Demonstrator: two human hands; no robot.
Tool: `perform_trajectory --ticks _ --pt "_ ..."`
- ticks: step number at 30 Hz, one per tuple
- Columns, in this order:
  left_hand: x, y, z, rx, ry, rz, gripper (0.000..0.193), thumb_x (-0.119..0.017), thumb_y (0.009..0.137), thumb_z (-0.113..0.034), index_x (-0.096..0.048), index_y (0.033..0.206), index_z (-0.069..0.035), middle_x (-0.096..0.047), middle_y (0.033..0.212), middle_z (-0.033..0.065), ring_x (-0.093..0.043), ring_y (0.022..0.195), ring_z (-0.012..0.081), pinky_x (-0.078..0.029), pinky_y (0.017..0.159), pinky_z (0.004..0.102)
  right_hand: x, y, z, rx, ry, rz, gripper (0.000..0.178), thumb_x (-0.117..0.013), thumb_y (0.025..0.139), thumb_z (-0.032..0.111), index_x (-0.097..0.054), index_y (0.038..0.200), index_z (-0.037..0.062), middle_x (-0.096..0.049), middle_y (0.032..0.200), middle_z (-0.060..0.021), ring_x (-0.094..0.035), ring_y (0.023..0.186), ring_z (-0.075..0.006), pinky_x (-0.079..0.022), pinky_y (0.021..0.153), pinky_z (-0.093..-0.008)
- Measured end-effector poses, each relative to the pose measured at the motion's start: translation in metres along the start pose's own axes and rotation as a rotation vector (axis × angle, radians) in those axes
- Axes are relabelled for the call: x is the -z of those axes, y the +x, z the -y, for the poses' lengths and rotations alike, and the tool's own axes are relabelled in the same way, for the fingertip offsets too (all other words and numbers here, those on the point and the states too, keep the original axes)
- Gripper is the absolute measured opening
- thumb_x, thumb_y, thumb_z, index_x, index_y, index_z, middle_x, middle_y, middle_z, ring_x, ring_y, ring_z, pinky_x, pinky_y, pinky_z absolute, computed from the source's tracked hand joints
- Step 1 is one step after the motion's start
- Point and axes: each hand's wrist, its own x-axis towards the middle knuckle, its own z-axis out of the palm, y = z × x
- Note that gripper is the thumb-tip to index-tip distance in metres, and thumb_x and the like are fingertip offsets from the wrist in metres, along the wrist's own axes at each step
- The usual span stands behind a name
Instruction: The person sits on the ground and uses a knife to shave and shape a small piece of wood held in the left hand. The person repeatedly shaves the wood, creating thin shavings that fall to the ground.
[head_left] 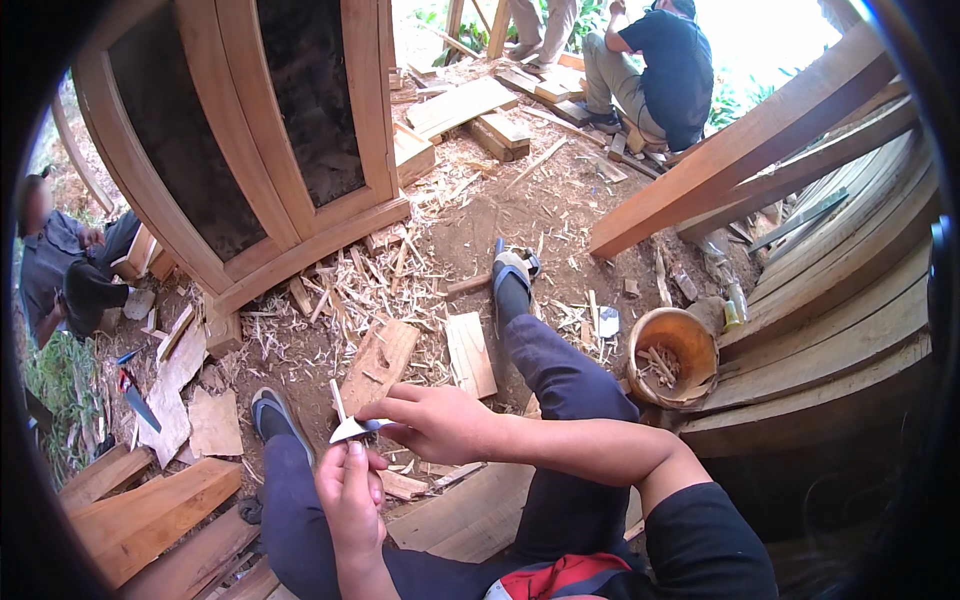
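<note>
My right hand (pixel 436 418) is closed around a small knife, its handle hidden by the fingers. The pale, curved knife blade (pixel 350 430) points left and lies across a thin light wooden stick (pixel 338 396). Below the blade, my left hand (pixel 350 488) pinches the stick's lower end between thumb and fingers. The stick's upper part juts up past the blade. Both hands are close together above the ground between my legs.
Wood shavings (pixel 350 285) and offcuts cover the dirt. A bucket (pixel 672 350) with wood scraps stands right, beside stacked planks (pixel 830 340). A slanted beam (pixel 740 140) and a panelled wooden frame (pixel 270 190) rise nearby. A saw (pixel 138 402) lies left. Other people (pixel 660 70) sit around.
</note>
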Motion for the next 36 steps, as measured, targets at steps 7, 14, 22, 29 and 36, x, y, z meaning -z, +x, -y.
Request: perform_trajectory --ticks 7,14,22,29,36 --pt "0.013 0.0 -0.002 -0.032 -0.058 -0.076 0.02 -0.051 0.102 -0.015 -0.062 0.101 0.001 -0.062 0.076 0.0039 -0.039 0.046 0.0003 -0.028 0.039 0.016 -0.006 0.008 0.004 -0.013 0.003 0.035 0.034 -0.066 0.089 0.015 -0.06 0.123 0.0134 -0.064 0.1 -0.0132 -0.067 0.085 -0.0347 -0.056 0.071 -0.0426" --pt "0.013 0.001 0.002 -0.044 -0.089 -0.074 0.028 -0.051 0.103 -0.019 -0.062 0.121 0.0 -0.059 0.076 -0.0014 -0.039 0.05 -0.0011 -0.029 0.043 0.0157 -0.025 0.01 0.005 0.11 0.106 -0.093 0.036 -0.066 0.082 -0.007 -0.066 0.116 0.0028 -0.063 0.088 -0.016 -0.066 0.076 -0.0307 -0.052 0.062 -0.0361" --pt "0.003 -0.013 0.001 -0.026 -0.052 -0.002 0.027 -0.05 0.104 -0.018 -0.059 0.118 0.003 -0.057 0.074 -0.0002 -0.039 0.049 -0.001 -0.029 0.041 0.014 0.013 0.056 -0.02 -0.007 -0.037 -0.505 0.029 -0.064 0.088 -0.002 -0.068 0.116 0.0028 -0.07 0.094 -0.0134 -0.065 0.075 -0.0213 -0.051 0.067 -0.0332" --pt "0.019 -0.002 -0.004 0.008 -0.15 -0.109 0.027 -0.05 0.104 -0.02 -0.061 0.117 0.0 -0.058 0.074 -0.0016 -0.041 0.052 -0.0007 -0.032 0.046 0.0155 -0.033 0.033 0.016 0.163 0.135 -0.103 0.036 -0.068 0.082 0.002 -0.07 0.117 0.0104 -0.061 0.078 -0.0104 -0.064 0.068 -0.0284 -0.052 0.06 -0.0375" --pt "0.009 -0.011 0.0 -0.114 0.059 -0.066 0.027 -0.05 0.104 -0.02 -0.061 0.113 0.003 -0.055 0.072 -0.0024 -0.037 0.051 -0.0014 -0.028 0.045 0.0142 -0.007 0.067 -0.031 -0.107 0.079 -0.45 0.037 -0.061 0.089 -0.007 -0.067 0.123 0.0056 -0.071 0.096 -0.0087 -0.058 0.074 -0.0079 -0.046 0.059 -0.026"
